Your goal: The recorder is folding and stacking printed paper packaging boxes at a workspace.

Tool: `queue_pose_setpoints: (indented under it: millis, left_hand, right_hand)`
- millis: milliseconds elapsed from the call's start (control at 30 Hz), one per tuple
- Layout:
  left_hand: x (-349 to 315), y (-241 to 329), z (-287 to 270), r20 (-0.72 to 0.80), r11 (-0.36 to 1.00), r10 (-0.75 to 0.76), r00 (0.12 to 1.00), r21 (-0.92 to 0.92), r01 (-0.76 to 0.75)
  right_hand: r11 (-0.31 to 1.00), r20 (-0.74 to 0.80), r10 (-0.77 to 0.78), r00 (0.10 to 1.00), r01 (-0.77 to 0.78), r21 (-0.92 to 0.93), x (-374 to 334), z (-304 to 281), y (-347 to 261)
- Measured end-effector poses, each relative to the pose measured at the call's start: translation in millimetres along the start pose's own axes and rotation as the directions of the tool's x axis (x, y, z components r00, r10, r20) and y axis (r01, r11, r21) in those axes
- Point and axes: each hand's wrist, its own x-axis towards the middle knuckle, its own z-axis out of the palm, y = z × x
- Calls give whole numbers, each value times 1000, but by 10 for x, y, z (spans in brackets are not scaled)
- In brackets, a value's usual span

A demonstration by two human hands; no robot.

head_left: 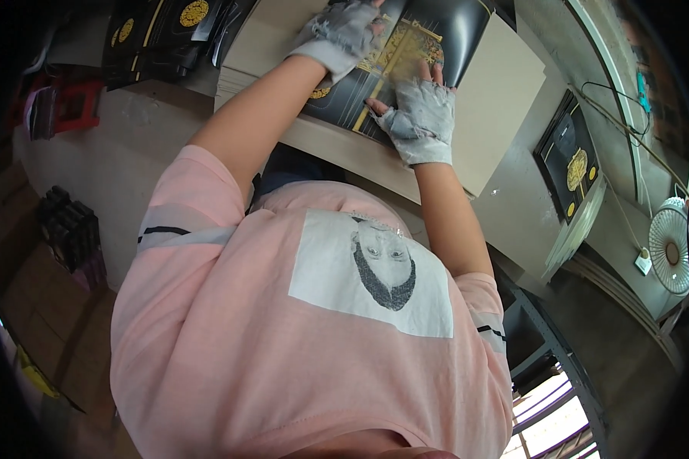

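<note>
A glossy black printed sheet [455, 34] with gold patterns lies on large grey-beige boards [505, 92] in front of me. My right hand [421, 115], in a worn grey fingerless glove, rests on the sheet's near right part with its thumb and fingers spread. My left hand [337, 34], gloved the same way, lies at the sheet's left side near the top of the view. Its fingers point right and are apart, though some are partly cut off by the frame edge. Neither hand visibly grips anything.
More black-and-gold printed pieces [153, 38] are stacked at the far left, by a red plastic item [76, 107]. At right stands another black-and-gold stack [570, 153], with a white fan [671, 249] beyond. Dark bundles [67, 226] are low at left.
</note>
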Motion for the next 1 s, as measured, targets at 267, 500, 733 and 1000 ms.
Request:
queue_pose_setpoints:
  millis: [267,500,733,1000]
  left_hand:
    - [474,-280,672,30,989,-119,992,-87,121]
    - [408,168,170,245,946,-320,915,29,323]
    - [346,415,-94,225,934,-355,907,47,354]
    - [283,482,-165,214,950,-310,926,27,311]
  right_hand:
    - [1000,120,0,993,1,-1,42,-7,-16]
    - [1000,116,-6,993,7,-10,-7,-21,-16]
    - [998,114,3,994,3,-55,-137,51,-149]
    - [998,147,-13,989,22,-64,-171,69,-179]
